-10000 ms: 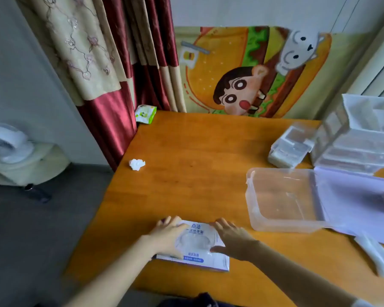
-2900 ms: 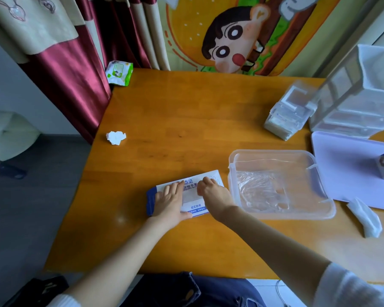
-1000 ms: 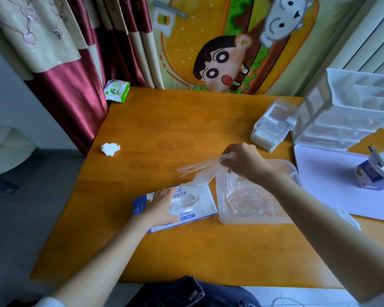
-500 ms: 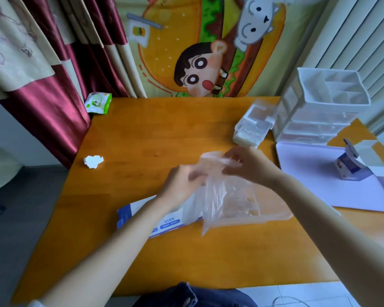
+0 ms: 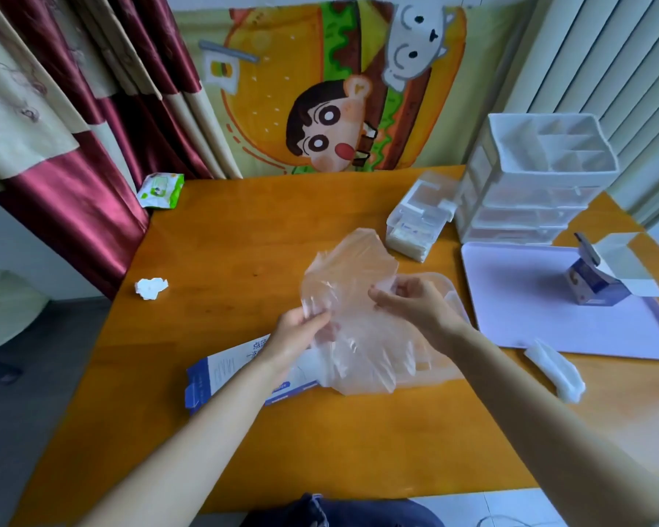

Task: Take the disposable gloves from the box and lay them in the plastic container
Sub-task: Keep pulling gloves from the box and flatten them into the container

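While aloft, glove [image 5: 358, 294] over plastic container [image 5: 453, 298].

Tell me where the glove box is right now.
In the head view, the glove box lies flat on the table left of centre, partly behind the left forearm, with the plastic container just to its right.

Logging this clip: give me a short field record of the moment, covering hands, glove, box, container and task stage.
left hand: pinches the glove's left edge
right hand: pinches the glove's right edge
glove: clear plastic, spread between both hands, held up over the container
box: lies flat on the table, under the left forearm
container: right of the box, mostly hidden behind the glove
stage: glove out of the box, not yet laid in the container
nearby: purple tray to the right, crumpled tissue to the left
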A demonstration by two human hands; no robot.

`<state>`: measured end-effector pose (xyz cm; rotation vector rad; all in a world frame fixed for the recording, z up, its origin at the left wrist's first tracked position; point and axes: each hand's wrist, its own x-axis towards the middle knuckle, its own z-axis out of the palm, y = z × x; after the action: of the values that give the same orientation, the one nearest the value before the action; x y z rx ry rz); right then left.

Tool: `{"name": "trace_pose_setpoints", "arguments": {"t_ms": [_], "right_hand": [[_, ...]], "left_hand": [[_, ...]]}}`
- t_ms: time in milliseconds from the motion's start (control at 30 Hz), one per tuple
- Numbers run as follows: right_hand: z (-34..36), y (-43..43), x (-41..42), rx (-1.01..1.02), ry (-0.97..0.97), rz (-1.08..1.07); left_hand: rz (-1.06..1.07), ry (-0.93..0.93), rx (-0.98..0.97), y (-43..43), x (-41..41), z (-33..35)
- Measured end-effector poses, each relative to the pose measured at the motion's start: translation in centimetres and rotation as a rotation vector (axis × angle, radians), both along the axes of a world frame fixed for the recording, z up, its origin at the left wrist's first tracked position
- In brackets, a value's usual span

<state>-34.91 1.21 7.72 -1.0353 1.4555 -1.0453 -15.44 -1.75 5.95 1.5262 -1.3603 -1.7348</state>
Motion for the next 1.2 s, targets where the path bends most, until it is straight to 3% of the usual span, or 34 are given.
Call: {"name": "trace_pose_setpoints", "arguments": {"t_ms": [167, 333, 400, 500, 600, 733, 833, 933, 1067, 1200], "right_hand": [[1.7, 0.0, -2.1, -0.013, 0.246, 0.075], [2.5, -1.4, -3.8, 0.036, 0.510, 0.324], [3.5, -2.0, -4.2, -0.008, 0.613, 0.367], [5.1, -2.3, -5.1, -0.264, 0.799, 0.130], [6.0, -1.3, -5.5, -0.583, 0.749, -0.112], [3.7, 0.6, -6.3, -0.824, 0.977, 0.087], [-0.5, 1.0, -7.1, -0.739, 1.070, 0.324], [-4.3, 0.6, -7.0, -0.507, 1.126, 0.548], [-7.0, -0.8, -6.4, -0.186, 1.163, 0.665], [-8.8, -2.0, -5.3, 0.004, 1.156, 0.801]], "left_hand": [[0.032, -0.118, -0.093, -2.2, 1.6, 0.8], [-0.419, -0.209, -0.397, -4.1, -1.0, 4.9], [-0.472, -0.265, -0.536, -4.8, -2.5, 5.9], [-0.257, -0.304, -0.805, -5.7, -4.0, 6.9], [-0.099, -0.230, -1.143, -5.1, -4.5, 7.8], [-0.301, -0.326, -1.304, -3.4, -3.7, 4.8], [-0.591, -0.517, -1.222, -2.4, -3.1, 1.2], [-0.860, -0.700, -1.103, -2.3, -3.7, -1.7], [-1.098, -0.973, -1.046, -3.1, -5.7, -3.9], [-1.287, -1.211, -1.012, -3.6, -7.7, -5.4]]}}
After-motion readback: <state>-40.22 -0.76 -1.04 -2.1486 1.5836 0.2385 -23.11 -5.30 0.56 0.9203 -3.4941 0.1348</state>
